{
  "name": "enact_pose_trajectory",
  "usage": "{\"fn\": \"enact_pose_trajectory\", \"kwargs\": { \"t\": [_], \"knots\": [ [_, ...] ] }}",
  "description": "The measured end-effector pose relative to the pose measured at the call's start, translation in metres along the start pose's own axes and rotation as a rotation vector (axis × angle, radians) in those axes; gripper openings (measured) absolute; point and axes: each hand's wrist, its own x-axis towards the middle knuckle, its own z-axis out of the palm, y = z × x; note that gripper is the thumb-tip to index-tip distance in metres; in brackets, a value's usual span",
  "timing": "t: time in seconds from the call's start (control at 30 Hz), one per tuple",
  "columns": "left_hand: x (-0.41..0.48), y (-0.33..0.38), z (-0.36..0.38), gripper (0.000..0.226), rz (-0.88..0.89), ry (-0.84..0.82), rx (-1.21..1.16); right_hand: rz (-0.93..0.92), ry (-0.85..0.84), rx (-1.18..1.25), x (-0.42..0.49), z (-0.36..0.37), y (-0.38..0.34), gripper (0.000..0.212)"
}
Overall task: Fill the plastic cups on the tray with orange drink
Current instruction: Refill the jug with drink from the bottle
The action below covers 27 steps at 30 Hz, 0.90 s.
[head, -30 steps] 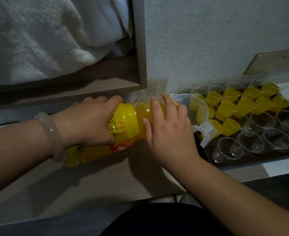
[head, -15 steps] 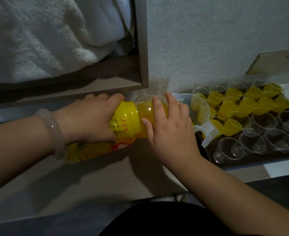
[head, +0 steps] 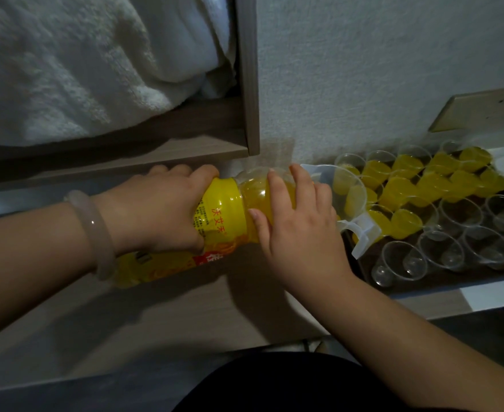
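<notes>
Along the far tray (head: 452,282) edge, cups (head: 405,185) hold orange drink (head: 461,181), nearer cups (head: 440,251) empty; left hand (head: 155,209) and right hand (head: 298,230) fingers clasp the tipped bottle (head: 224,208).

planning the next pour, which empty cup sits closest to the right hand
The empty cup at the tray's front-left corner, just right of the right hand; the other empty cups stand farther right.

The view is dim and slightly grainy, with muted colours. Light comes from above and is strongest on the wall (head: 378,69) and towel (head: 66,69). The left hand (head: 155,209) and right hand (head: 298,230) cast broad, soft shadows onto the tabletop (head: 155,316) toward its near edge. A small glare sits on the bottle (head: 232,200), and faint glints show on the empty cups (head: 440,251). Straight lines bow at the frame's edges, and the bottom is almost black.
</notes>
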Motion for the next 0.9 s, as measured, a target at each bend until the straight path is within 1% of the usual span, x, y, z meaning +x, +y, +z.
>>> {"fn": "enact_pose_trajectory", "kwargs": {
  "t": [0.3,0.5,0.77,0.9],
  "knots": [
    [-0.003,0.002,0.002,0.108,0.018,0.006,0.086,-0.008,-0.002,0.007,-0.002,-0.001,0.002,0.053],
    [-0.005,0.006,0.001,0.105,0.041,0.046,0.174,-0.006,-0.003,0.025,-0.003,-0.001,0.004,0.053],
    [-0.010,0.011,0.003,0.104,0.053,0.073,0.214,-0.014,0.008,0.030,-0.007,-0.004,0.007,0.053],
    [-0.013,0.012,0.005,0.103,0.050,0.077,0.186,-0.017,0.022,0.042,-0.009,-0.004,0.007,0.053]
  ]
}}
